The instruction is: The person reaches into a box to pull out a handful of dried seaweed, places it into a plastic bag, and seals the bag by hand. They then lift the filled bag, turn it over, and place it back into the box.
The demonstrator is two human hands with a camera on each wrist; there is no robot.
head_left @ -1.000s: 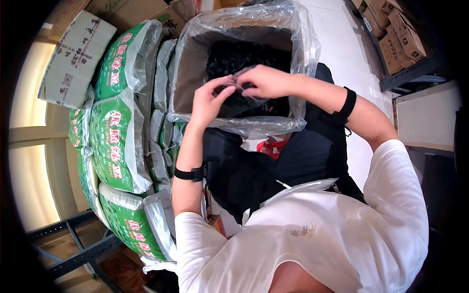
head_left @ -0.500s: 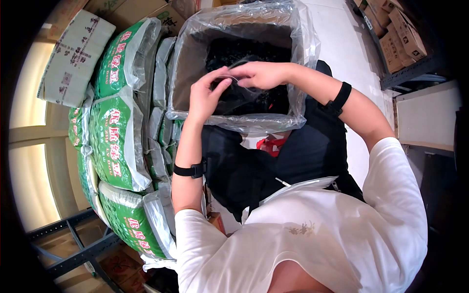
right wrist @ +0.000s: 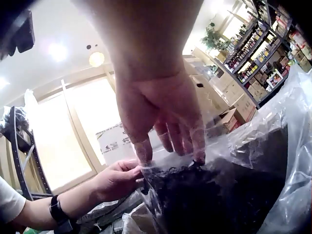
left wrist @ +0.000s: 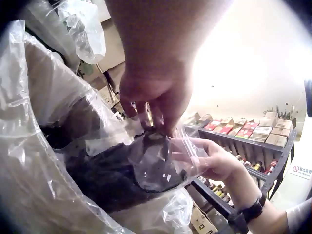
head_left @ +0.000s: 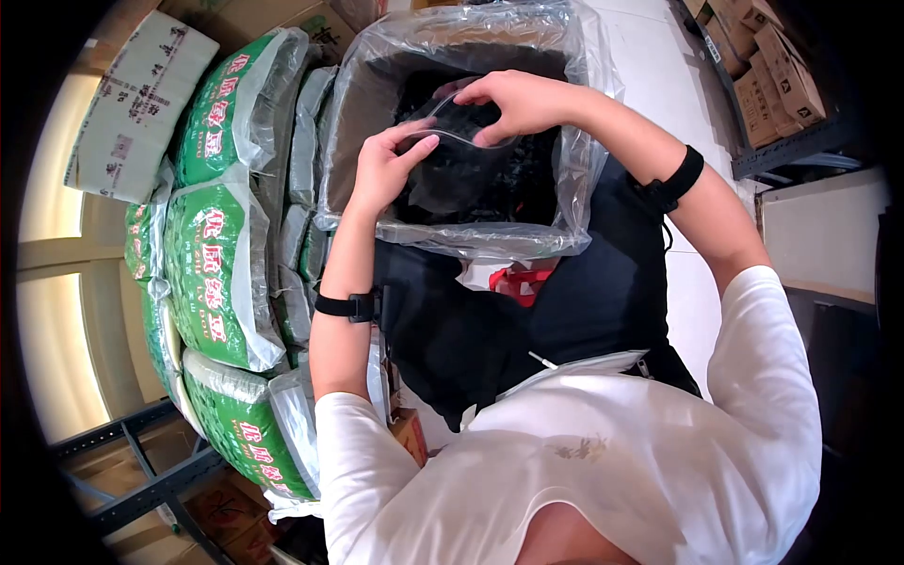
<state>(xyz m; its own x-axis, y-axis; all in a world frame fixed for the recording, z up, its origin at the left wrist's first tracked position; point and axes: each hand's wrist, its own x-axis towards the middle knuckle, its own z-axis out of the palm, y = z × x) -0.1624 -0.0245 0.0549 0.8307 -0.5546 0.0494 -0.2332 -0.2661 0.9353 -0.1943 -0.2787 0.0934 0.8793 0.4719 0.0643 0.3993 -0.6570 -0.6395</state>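
A clear plastic bag (head_left: 450,181) with a zip-style rim hangs between my hands over a large carton (head_left: 356,174). My left hand (head_left: 379,171) pinches the bag's left edge between thumb and fingers. At the right side of its mouth, my right hand (head_left: 529,102) holds the rim with thumb and fingers spread apart, and the mouth gapes. A clear plastic liner (head_left: 471,243) drapes over the carton's walls. Inside lies a dark, shiny loose mass (head_left: 529,188), its kind unclear. In the left wrist view the see-through bag (left wrist: 155,168) overlaps this dark mass.
Green-and-white printed sacks (head_left: 212,273) are stacked along the left, with a white printed box (head_left: 141,104) on top. Small brown cartons (head_left: 777,75) sit on a dark shelf at the right. A red item (head_left: 520,282) lies on the floor between the legs.
My hands have moved apart, the right one up and away. The bag's mouth, earlier bunched between close fingertips, now gapes wide. The head view has shifted slightly.
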